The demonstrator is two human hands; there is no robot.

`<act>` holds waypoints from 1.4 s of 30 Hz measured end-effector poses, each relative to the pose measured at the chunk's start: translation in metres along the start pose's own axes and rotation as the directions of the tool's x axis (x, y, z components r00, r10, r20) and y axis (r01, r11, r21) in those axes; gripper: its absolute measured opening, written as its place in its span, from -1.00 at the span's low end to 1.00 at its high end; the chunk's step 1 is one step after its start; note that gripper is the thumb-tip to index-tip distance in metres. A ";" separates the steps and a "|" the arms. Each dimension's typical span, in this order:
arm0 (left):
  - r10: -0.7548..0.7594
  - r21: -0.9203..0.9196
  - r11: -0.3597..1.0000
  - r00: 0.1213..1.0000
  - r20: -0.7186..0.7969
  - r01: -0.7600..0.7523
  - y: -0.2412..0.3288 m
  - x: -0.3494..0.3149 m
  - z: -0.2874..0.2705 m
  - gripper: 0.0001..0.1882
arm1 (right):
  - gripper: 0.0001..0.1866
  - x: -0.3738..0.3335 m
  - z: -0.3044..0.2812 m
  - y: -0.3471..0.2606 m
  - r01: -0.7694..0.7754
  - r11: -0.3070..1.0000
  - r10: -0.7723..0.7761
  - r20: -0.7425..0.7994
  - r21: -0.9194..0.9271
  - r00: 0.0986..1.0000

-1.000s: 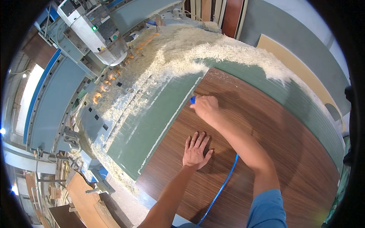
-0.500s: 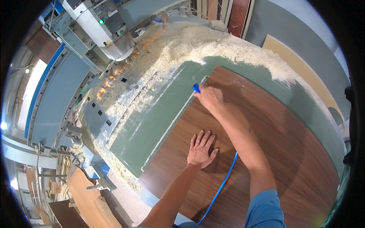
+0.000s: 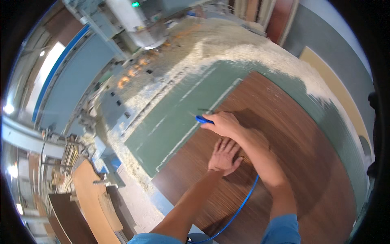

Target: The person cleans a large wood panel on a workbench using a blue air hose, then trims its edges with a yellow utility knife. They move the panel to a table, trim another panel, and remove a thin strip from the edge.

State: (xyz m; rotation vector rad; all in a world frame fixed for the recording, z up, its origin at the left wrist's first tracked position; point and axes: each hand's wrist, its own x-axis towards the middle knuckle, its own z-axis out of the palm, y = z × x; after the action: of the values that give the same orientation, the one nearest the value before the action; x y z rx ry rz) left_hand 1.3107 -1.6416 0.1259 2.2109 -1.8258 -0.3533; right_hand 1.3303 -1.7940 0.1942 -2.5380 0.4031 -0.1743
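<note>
At eleven o'clock from your left hand: small blue hand tool, your right hand curled round it, tip blurred, over the edge of the brown wood-grain panel, probably to reach the flat green bed. Left palm flat, fingers slightly spread, likely steadying the panel. Thin blue hose, five o'clock.

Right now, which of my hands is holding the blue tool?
Your right hand: it grips the blue tool, whereas your left hand rests on the brown board with nothing visible in it.

Smooth brown wood-grain panel, glossy blue hose, rough pale sawdust.
</note>
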 end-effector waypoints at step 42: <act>0.771 -0.010 0.626 0.618 0.154 -0.780 -0.057 -0.151 -0.007 -0.39 | -0.52 -0.548 0.148 -0.433 -0.262 -0.015 0.934 0.107 0.965 0.342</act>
State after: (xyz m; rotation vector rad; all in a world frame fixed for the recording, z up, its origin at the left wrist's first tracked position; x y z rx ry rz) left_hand 1.3382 -1.4829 0.1171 1.2038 -2.6731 -0.2693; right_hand 0.9494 -1.1968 0.2858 -0.7971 1.3596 -0.6509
